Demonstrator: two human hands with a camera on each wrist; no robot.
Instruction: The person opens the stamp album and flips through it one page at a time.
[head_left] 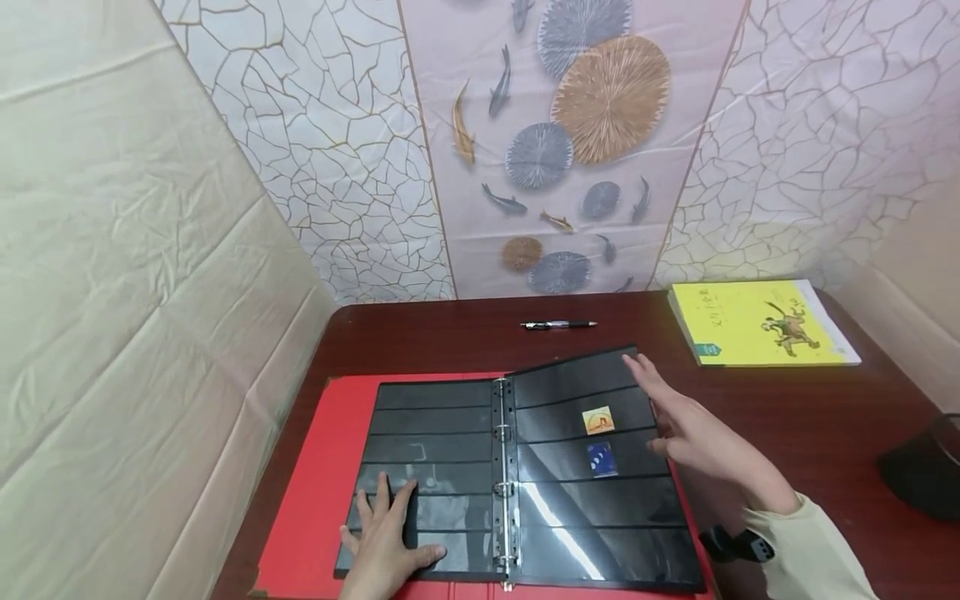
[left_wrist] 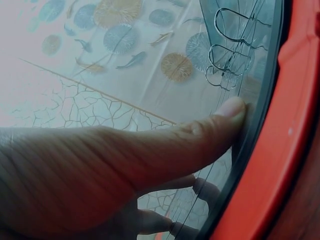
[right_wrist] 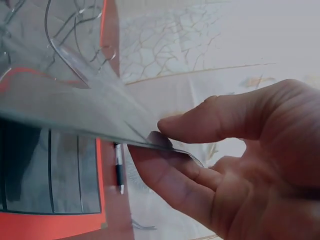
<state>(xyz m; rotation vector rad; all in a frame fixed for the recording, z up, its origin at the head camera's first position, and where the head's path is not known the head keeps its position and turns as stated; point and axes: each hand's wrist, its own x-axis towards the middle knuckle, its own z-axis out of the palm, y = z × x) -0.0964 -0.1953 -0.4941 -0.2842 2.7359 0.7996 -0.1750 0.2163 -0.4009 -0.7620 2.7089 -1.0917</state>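
Behind our bare right hand (head_left: pixel 701 435) we wear a pale cream sleeve (head_left: pixel 813 554); beside its cuff (head_left: pixel 783 521) sits a blocky black device (head_left: pixel 737 546) with pale marks on its end.

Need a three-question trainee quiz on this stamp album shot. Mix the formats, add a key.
1. Multiple choice: what does the right hand pinch?
A) the pen
B) the right album page
C) the yellow book

2. True or false: the left hand rests on the left album page with its fingers spread.

3. Fill in: the lower stamp on the right album page is mainly ____ in colour.

Key: 1. B; 2. True; 3. blue.
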